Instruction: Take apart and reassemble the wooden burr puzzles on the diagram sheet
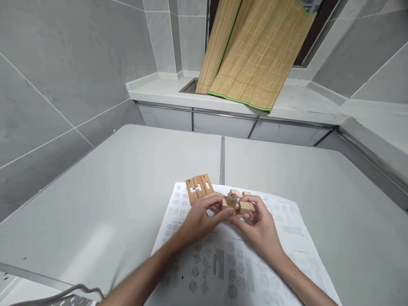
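Note:
My left hand (200, 219) and my right hand (259, 225) meet over a printed sheet (236, 263) and both grip a small cluster of interlocked wooden puzzle pieces (236, 202), one marked with a number. Their fingers are pinched around the cluster from the left and from the right. Just beyond my left hand, three notched wooden bars (199, 188) lie side by side on the sheet's far corner, with digits on their ends.
The sheet lies on a pale grey table (111, 191) with a seam down its middle. Behind it runs a tiled ledge (165, 91) bearing a hanging bamboo mat (255, 55). Grey tiled walls close in left and right. A wire rack (63, 295) shows at the bottom left.

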### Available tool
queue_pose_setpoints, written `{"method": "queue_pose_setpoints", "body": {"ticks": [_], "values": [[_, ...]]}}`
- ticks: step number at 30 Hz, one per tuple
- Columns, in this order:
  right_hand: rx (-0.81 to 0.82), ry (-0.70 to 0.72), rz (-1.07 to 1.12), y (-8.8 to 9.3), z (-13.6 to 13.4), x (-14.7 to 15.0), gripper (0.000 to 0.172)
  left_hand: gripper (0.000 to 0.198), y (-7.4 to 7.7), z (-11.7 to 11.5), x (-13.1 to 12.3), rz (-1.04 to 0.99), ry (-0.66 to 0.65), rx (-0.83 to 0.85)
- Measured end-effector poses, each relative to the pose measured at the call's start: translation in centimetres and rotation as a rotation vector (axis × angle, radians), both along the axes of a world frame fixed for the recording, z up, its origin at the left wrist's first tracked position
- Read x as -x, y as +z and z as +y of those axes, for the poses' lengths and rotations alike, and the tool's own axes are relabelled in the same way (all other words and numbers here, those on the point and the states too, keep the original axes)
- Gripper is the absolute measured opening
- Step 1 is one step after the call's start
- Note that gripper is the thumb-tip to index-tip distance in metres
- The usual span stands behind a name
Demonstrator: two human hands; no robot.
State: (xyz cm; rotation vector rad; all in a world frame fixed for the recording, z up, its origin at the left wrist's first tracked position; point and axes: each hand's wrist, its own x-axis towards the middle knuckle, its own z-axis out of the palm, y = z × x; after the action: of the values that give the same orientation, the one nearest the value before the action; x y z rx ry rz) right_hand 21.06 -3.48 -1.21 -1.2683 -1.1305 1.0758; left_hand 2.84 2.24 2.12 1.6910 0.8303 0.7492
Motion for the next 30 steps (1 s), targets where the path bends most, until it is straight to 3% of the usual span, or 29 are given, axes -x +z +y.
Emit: {"method": "queue_pose_setpoints", "body": {"ticks": [6,10,13,16,20,26,30], "values": [[-0.022,0.133,-0.007,0.2,-0.1,-0.3,0.050,0.030,-0.1,0.3,0.2,-0.036,0.056,0.077],[-0.140,-0.070,-0.209,0.1,0.4,-1.1,0.027,0.037,-0.4,0.6,0.2,-0.119,0.066,0.265],[-0.176,-0.239,-0.472,-0.2,1.3,-2.0,0.021,0.040,-0.7,0.8,0.1,-0.172,0.092,0.302],[-0.227,-0.218,-0.714,-0.9,2.1,-2.9,0.019,0.042,-0.9,0.9,-0.1,-0.192,0.094,0.301],[-0.234,-0.135,-0.865,-2.2,2.5,-3.9,0.025,0.043,-0.6,0.8,-0.1,-0.179,0.094,0.276],[-0.200,-0.072,-0.839,-2.7,2.6,-4.3,0.022,0.042,-0.7,0.7,0.2,-0.150,0.067,0.252],[-0.132,-0.052,-0.594,-1.8,2.7,-4.0,0.031,0.041,-1.0,0.7,0.3,-0.171,0.058,0.258]]}}
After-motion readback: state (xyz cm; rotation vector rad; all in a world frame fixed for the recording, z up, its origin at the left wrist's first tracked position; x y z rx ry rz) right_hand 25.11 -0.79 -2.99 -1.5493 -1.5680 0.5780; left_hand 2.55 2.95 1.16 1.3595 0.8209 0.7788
